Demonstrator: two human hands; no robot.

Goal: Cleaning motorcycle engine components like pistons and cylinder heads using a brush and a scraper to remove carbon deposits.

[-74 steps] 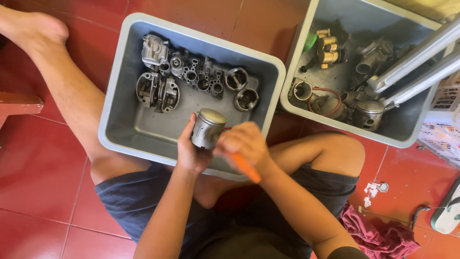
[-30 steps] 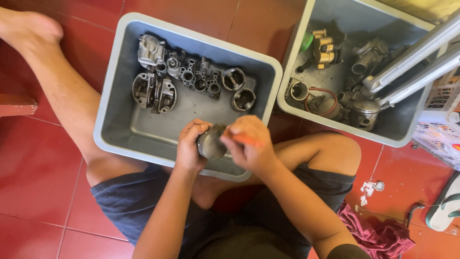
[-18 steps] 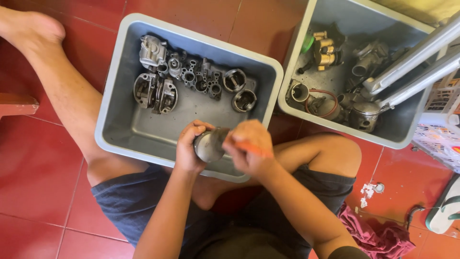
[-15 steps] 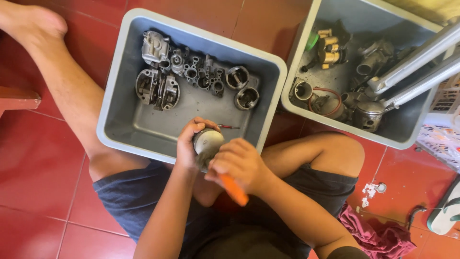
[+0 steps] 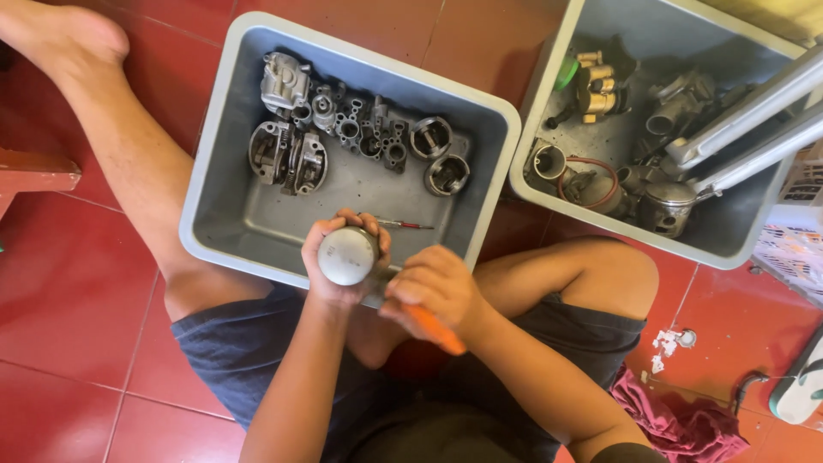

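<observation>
My left hand (image 5: 336, 273) grips a round grey metal piston (image 5: 345, 255), its flat crown turned up toward the camera, over the near edge of a grey plastic tub (image 5: 223, 171). My right hand (image 5: 435, 291) is closed around an orange-handled tool (image 5: 435, 329), just right of the piston; the tool's tip is hidden behind the hands. I sit on the floor with legs spread around the tub.
Inside the grey tub lie several metal engine parts (image 5: 343, 137) and a thin red-handled tool (image 5: 403, 225). A second grey tub (image 5: 531, 171) at right holds more parts and metal tubes (image 5: 754, 111). A maroon rag (image 5: 677, 420) lies on the red tiled floor.
The piston has been turned in my left hand so its crown now faces up. My right hand with the orange tool has shifted slightly to the right of it.
</observation>
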